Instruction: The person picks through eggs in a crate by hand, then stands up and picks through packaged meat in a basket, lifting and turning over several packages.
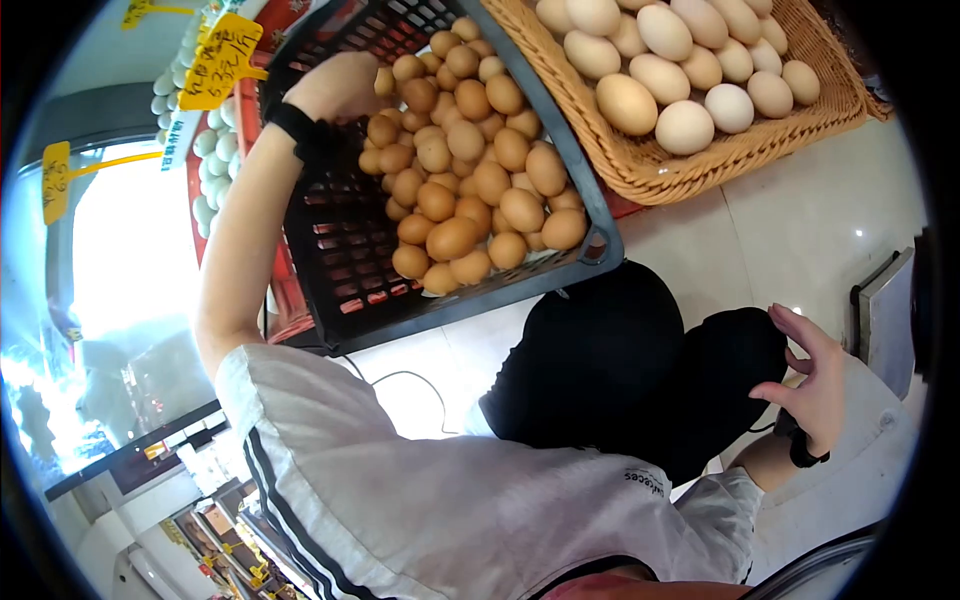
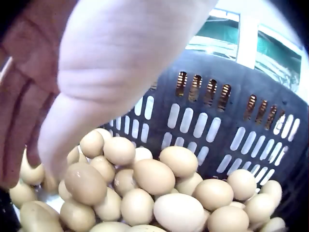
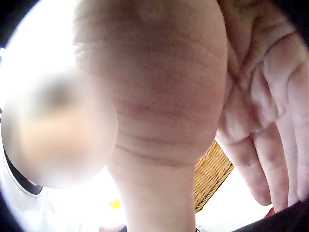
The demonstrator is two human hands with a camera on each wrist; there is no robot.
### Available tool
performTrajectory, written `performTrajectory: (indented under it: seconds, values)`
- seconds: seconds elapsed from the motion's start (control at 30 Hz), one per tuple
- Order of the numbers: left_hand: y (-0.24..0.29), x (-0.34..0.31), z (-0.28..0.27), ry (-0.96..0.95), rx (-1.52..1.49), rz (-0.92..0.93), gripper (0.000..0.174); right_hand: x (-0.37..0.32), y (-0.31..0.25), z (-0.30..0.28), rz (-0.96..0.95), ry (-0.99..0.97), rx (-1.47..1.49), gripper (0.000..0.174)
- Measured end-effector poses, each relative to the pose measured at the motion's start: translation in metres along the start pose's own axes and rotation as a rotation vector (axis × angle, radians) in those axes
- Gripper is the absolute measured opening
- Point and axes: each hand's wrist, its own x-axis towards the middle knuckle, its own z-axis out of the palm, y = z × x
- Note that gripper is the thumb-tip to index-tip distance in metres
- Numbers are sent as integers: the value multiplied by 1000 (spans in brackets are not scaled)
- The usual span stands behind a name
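Observation:
My left hand (image 1: 338,86) reaches down into a black plastic crate (image 1: 455,312) of brown eggs (image 1: 452,238), at its far left side. In the left wrist view, the fingers (image 2: 14,130) of that hand point down fairly straight among the eggs. Its thumb tip comes right beside a darker brown egg (image 2: 86,183), and no egg shows clearly gripped. My right hand (image 1: 812,385) is off to the right beside my black-clad knee (image 1: 740,360), holding nothing. In the right wrist view its fingers (image 3: 273,169) extend loosely, with the palm bare.
A wicker basket (image 1: 660,185) of paler eggs (image 1: 665,35) stands right of the crate. Pale greenish eggs (image 1: 215,155) lie on the left, by yellow price tags (image 1: 222,62). A metal-topped box (image 1: 887,315) is at the far right. A thin cable (image 1: 415,377) runs along the floor.

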Motion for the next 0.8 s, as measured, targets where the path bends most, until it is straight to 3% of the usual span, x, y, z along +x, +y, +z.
performTrajectory:
  seconds: [0.07, 0.13, 0.17, 0.3, 0.4, 0.57, 0.67, 0.77, 0.8]
  values:
    - [4, -13, -10, -23, 122, -8, 35, 1, 0, -3, -10, -1, 17, 107]
    - [2, -14, -18, -225, 79, -118, 41, 3, -2, -6, -11, -1, 17, 106]
    - [-8, -13, -11, -174, 83, -36, 45, 4, -2, -6, -13, -3, 17, 105]
    - [3, -3, 17, -226, 136, -79, 44, 7, 3, -6, -43, -8, 36, 105]
    - [10, -3, 20, -309, -32, -82, 49, 7, 8, -7, -47, -10, 59, 104]
    - [2, 6, 46, -168, -20, -57, 68, 6, 12, -7, -74, -10, 65, 102]
    - [21, 5, 25, -317, -41, -136, 64, 7, 11, -8, -68, -11, 55, 101]
    - [10, 8, 20, -286, -28, -195, 32, 7, 11, -6, -89, -4, 47, 101]
    - [-3, 13, 30, -199, -30, -222, 20, 6, 9, -6, -75, -5, 45, 101]
